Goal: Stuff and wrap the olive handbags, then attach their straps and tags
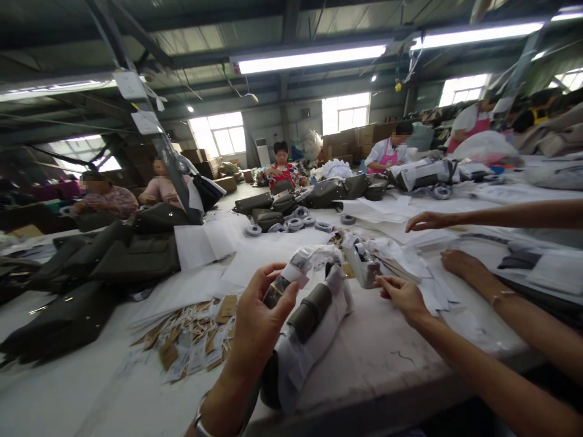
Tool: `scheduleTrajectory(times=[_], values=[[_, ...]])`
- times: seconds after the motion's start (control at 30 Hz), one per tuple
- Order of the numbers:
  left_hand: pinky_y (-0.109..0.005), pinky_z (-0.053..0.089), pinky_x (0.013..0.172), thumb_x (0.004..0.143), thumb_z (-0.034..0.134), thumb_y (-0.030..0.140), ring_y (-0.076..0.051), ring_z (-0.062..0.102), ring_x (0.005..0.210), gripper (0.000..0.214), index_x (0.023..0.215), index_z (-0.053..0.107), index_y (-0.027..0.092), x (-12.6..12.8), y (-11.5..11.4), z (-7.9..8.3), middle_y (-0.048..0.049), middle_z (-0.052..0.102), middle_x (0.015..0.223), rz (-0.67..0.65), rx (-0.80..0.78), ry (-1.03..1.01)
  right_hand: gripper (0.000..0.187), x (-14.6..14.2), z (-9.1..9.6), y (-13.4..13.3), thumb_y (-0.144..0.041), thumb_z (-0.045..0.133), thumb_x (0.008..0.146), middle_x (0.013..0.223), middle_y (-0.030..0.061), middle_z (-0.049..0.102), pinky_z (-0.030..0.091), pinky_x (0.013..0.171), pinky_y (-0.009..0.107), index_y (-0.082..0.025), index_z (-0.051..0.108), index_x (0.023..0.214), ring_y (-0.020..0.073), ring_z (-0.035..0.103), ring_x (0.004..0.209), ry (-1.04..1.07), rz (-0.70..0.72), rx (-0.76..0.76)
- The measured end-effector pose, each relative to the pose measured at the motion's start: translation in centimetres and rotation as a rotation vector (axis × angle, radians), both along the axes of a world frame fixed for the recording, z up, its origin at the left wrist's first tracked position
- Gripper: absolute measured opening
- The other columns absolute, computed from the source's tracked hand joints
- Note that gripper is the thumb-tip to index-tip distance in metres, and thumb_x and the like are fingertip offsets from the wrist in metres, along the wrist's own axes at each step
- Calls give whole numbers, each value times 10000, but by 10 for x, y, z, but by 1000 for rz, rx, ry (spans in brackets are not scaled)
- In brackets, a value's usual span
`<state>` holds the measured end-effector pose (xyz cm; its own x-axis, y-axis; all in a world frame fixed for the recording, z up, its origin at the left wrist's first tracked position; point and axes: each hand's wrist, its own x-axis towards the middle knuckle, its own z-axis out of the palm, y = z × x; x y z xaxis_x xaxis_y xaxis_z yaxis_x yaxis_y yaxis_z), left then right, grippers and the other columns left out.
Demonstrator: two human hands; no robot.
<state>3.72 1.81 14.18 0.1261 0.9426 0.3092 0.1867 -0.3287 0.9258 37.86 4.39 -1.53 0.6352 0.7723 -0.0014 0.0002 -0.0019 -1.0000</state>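
My left hand [266, 309] is closed around a dark piece wrapped in white paper and clear film [298, 266], perhaps part of a bag's handle. Below it, at the table's front edge, a dark olive bag [314, 309] stands with white tissue paper [314, 358] around its side. To the right, my right hand [403, 296] has thumb and forefinger pinched together at the near end of a grey tape dispenser [367, 270]. Whether a strip of tape is between those fingertips is too small to tell.
Left of me lie paper tags with strings [195, 337], white sheets [204, 243] and olive bags [136, 255]. Grey tape rolls [295, 224] sit farther back. A co-worker's hands [428, 221] reach in from the right. Other people work across the table.
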Motion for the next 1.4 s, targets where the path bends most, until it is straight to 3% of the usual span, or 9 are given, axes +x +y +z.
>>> scheduleTrajectory(times=[0.1, 0.23, 0.33, 0.43, 0.67, 0.9, 1.03, 1.3, 1.4], values=[[-235, 493, 709, 813, 730, 471, -141, 660, 810, 437, 1164, 603, 245, 1, 0, -3, -22, 729, 1031, -8, 22, -19, 472, -24, 27, -18, -553, 839, 614, 788, 72, 747, 558, 616, 300, -159, 781, 867, 181, 641, 626, -147, 56, 97], [-231, 491, 700, 826, 715, 441, -134, 656, 783, 408, 1161, 601, 238, 5, 2, -4, -22, 733, 1018, -15, 26, -23, 317, -72, 83, -46, -496, 754, 791, 718, 42, 716, 542, 644, 276, -193, 776, 881, 171, 633, 646, -357, 248, 302], [-226, 483, 680, 828, 711, 418, -126, 650, 752, 388, 1152, 600, 234, 7, -1, -2, -17, 736, 1000, -12, 43, -9, 244, -110, 120, -61, -440, 729, 840, 775, 45, 730, 537, 635, 253, -201, 766, 877, 154, 631, 645, -307, 488, 415], [-227, 476, 686, 843, 699, 401, -127, 653, 763, 355, 1146, 603, 240, 8, -5, 0, -10, 735, 995, 7, 70, 23, 257, -141, 140, -60, -444, 732, 835, 743, 41, 720, 520, 597, 230, -188, 756, 843, 150, 635, 642, -203, 656, 419], [-242, 483, 724, 849, 702, 417, -142, 666, 807, 341, 1130, 612, 246, 7, -7, -5, -10, 737, 1007, 25, 135, 34, 330, -168, 139, -38, -492, 729, 816, 670, 23, 694, 486, 566, 222, -165, 740, 768, 129, 603, 580, -161, 652, 278], [-259, 493, 733, 834, 715, 409, -157, 675, 802, 369, 1138, 611, 228, 5, -10, -2, -26, 738, 1000, 23, 107, 34, 225, -164, 135, -40, -338, 647, 871, 884, 17, 753, 540, 703, 263, -219, 768, 1019, 171, 686, 732, -204, 733, 285], [-257, 490, 736, 843, 703, 397, -155, 673, 812, 336, 1127, 607, 246, 8, -13, -1, -11, 735, 981, 31, 107, 59, 261, -165, 134, -40, -307, 615, 873, 828, 5, 739, 543, 700, 277, -239, 760, 1079, 187, 688, 737, -280, 676, 283], [-244, 482, 683, 845, 694, 404, -140, 651, 741, 306, 1096, 602, 255, 11, -20, -4, 11, 723, 929, 12, 126, 93, 197, -173, 124, -33, -293, 623, 833, 729, 9, 697, 523, 595, 255, -181, 728, 957, 174, 662, 635, -142, 611, 322], [-249, 482, 692, 849, 687, 414, -144, 648, 754, 318, 1110, 588, 263, 11, -19, -7, 17, 712, 930, 23, 132, 110, 175, -175, 127, -32, -254, 585, 811, 718, 0, 695, 491, 532, 237, -187, 713, 910, 153, 637, 562, -179, 591, 307]])
